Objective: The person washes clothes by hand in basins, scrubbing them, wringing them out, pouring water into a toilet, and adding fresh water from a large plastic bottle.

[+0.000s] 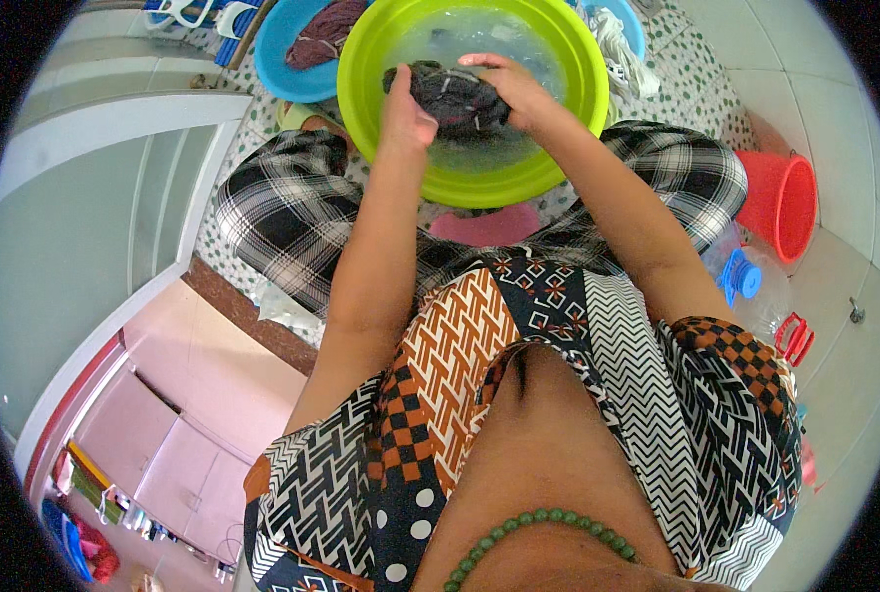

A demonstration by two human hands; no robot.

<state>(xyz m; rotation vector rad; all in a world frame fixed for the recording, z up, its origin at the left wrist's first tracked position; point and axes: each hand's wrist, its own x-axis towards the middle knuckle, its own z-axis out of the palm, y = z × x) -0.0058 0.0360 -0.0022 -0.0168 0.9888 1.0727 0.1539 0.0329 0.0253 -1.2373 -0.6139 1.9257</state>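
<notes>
Cloth (457,101), dark and bunched, is over water (531,54) in green basin (499,189). Left hand (406,114) and right hand (512,87) grasp opposite ends with fingers. Blue basin (276,61) stands far left; red bucket (797,209), right.

Pale tiled wall (844,197) at 3 o'c, green-flecked flr (701,89) approx. 2. White-framed dr (65,237) at 9, pink cabs (169,464) at 8.

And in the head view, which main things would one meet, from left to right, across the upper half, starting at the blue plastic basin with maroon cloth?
Round blue plastic basin holding maroon cloth, the person's left hand, dark bunched cloth, right hand, crumpled white cloth, red plastic bucket.
</notes>
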